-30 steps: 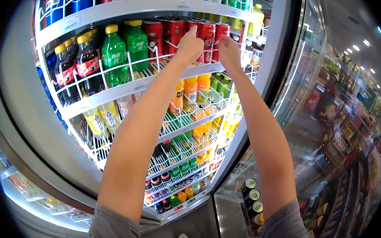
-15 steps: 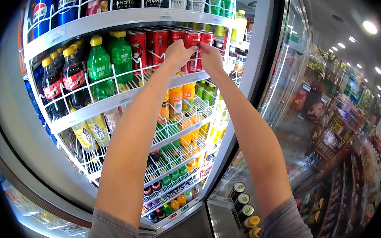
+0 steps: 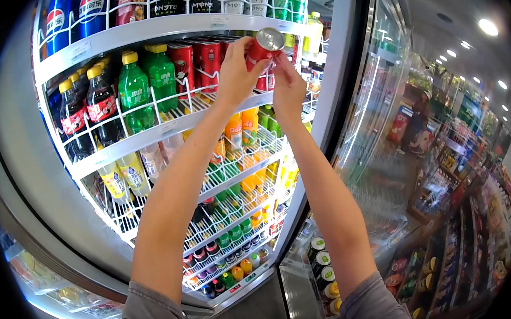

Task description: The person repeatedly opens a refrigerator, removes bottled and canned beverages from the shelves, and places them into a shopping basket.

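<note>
A red soda can point(image 3: 259, 52) is tilted in front of the second shelf, its round silver end turned toward me. My left hand point(image 3: 240, 74) is closed round the can's left side, thumb across its front. From below and the right, the fingers of my right hand point(image 3: 288, 86) are pressed against the same can. Behind my hands, more red cans point(image 3: 208, 63) stand in rows on the shelf. Green soda bottles point(image 3: 134, 88) with yellow caps and dark cola bottles point(image 3: 101, 99) stand to the left. My hands partly hide the cans behind.
A white wire rail point(image 3: 170, 97) runs along the shelf front. Above is a shelf edge point(image 3: 160, 31) with more cans. Lower shelves hold orange drink bottles point(image 3: 250, 125). The open glass door point(image 3: 374, 94) stands at the right, with cans point(image 3: 327, 275) visible low beside it.
Both hands have drawn the red can up and toward me from the shelf front. It has tipped, so its silver end now shows.
</note>
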Demonstrator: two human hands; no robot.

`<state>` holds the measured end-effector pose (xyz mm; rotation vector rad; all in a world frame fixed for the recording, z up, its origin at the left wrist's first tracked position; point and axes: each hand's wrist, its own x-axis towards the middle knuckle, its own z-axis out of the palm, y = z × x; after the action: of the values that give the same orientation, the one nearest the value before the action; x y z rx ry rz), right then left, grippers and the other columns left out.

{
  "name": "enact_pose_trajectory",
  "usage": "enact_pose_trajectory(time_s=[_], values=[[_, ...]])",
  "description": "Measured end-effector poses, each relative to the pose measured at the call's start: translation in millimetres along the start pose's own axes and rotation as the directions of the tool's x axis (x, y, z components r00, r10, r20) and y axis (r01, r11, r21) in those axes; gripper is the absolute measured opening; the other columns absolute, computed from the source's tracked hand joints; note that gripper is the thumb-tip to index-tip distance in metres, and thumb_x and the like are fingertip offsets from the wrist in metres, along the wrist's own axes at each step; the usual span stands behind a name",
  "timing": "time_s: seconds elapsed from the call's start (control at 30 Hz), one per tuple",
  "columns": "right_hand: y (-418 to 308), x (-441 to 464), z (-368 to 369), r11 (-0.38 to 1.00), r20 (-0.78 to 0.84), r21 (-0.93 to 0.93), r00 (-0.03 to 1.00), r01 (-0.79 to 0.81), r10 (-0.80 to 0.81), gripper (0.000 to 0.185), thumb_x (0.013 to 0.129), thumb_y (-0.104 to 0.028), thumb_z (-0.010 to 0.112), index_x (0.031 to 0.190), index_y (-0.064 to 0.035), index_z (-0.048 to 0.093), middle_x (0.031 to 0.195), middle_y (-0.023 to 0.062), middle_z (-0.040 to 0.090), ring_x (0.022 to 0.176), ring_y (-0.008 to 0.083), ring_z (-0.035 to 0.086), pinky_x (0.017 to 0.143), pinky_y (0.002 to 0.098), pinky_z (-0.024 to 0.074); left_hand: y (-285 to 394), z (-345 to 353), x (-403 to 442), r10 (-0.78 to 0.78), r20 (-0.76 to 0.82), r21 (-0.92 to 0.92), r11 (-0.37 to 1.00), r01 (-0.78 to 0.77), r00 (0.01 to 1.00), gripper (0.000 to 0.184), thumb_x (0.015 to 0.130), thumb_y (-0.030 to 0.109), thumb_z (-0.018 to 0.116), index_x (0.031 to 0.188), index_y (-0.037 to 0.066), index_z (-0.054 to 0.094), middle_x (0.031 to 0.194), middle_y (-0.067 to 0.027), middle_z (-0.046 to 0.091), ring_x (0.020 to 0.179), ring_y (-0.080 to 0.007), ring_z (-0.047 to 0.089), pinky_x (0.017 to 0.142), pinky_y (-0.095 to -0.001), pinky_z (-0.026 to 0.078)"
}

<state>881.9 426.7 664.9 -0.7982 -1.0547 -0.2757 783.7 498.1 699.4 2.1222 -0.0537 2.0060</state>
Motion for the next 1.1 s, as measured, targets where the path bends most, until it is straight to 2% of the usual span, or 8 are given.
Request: enact_pose_trajectory(time_s=[0.13,0.27,0.37,0.47,0.63,0.77,0.9,1.1], values=[[-29,-17,-14,0.981,0.051,-0.114,0.987,0.160,-0.155,0.038,0.098,-0.010,0.053,0.136,-0.0087,0.055,0.125,0.0139,0.058,0.111,0.0181,0.058,0.089,0.0284,0.0494,27,-15,-11,-0.105,-0.001,-0.105,0.989,0.105,0.994,0.054,0.085,0.023,0.074,0.127,-0.002,0.050,0.112,-0.0143,0.060,0.104,-0.0241,0.060,0.091,-0.0351,0.048],[-53,-56,-27,0.956,0.294,-0.227,0.949,0.187,-0.116,0.047,0.098,-0.008,0.052,0.145,-0.0096,0.043,0.129,0.0124,0.050,0.117,0.0185,0.052,0.092,0.0291,0.0496,43,-36,-46,-0.425,0.107,-0.298,0.849,0.437,0.899,0.053,0.092,0.023,0.067,0.134,-0.002,0.046,0.116,-0.0110,0.058,0.104,-0.0173,0.059,0.088,-0.0296,0.050],[-67,-87,-39,0.974,0.460,0.023,0.867,-0.225,0.189,0.061,0.097,-0.006,0.054,0.152,-0.0145,0.030,0.144,0.0100,0.042,0.122,0.0149,0.049,0.099,0.0285,0.0461,65,-57,-76,-0.543,0.277,-0.487,0.632,0.603,0.793,0.056,0.095,0.026,0.064,0.138,-0.003,0.043,0.123,-0.0113,0.057,0.104,-0.0158,0.060,0.087,-0.0293,0.052],[-84,-114,-54,0.922,0.572,0.039,0.765,-0.386,0.296,0.074,0.094,-0.006,0.059,0.156,-0.0176,0.019,0.148,0.0037,0.040,0.122,0.0140,0.048,0.103,0.0312,0.0413,79,-69,-102,-0.601,0.338,-0.488,0.546,0.681,0.724,0.056,0.095,0.026,0.063,0.139,-0.003,0.042,0.124,-0.0108,0.057,0.103,-0.0159,0.060,0.087,-0.0315,0.052],[-105,-159,-78,0.888,0.533,0.011,0.754,-0.459,0.383,0.086,0.087,-0.009,0.069,0.156,-0.0199,0.018,0.143,0.0075,0.043,0.117,0.0169,0.052,0.100,0.0350,0.0453,110,-83,-147,-0.569,0.475,-0.556,0.396,0.730,0.671,0.056,0.094,0.021,0.063,0.142,0.001,0.041,0.124,-0.0113,0.059,0.107,-0.0176,0.059,0.094,-0.0299,0.048],[-121,-203,-92,0.828,0.442,0.107,0.772,-0.550,0.456,0.086,0.087,-0.010,0.070,0.155,-0.0169,0.017,0.135,0.0087,0.048,0.117,0.0182,0.053,0.098,0.0348,0.0470,127,-96,-185,-0.537,0.570,-0.430,0.450,0.783,0.622,0.056,0.094,0.017,0.062,0.144,0.004,0.040,0.134,-0.0097,0.052,0.121,-0.0190,0.051,0.100,-0.0340,0.044],[-125,-236,-106,0.798,0.387,0.085,0.758,-0.597,0.526,0.081,0.090,-0.011,0.067,0.154,-0.0085,0.017,0.136,0.0111,0.049,0.119,0.0186,0.053,0.098,0.0337,0.0476,155,-109,-229,-0.613,0.579,-0.209,0.526,0.825,0.538,0.052,0.095,0.020,0.061,0.142,0.007,0.043,0.130,-0.0109,0.054,0.113,-0.0193,0.054,0.095,-0.0356,0.047],[-149,-272,-118,0.777,0.410,0.074,0.730,-0.625,0.547,0.074,0.094,-0.007,0.061,0.152,-0.0003,0.017,0.140,0.0139,0.048,0.118,0.0181,0.054,0.096,0.0323,0.0481,208,-133,-275,-0.634,0.583,-0.216,0.482,0.849,0.508,0.060,0.092,0.018,0.066,0.144,0.007,0.039,0.129,-0.0116,0.055,0.112,-0.0203,0.056,0.092,-0.0349,0.049]])
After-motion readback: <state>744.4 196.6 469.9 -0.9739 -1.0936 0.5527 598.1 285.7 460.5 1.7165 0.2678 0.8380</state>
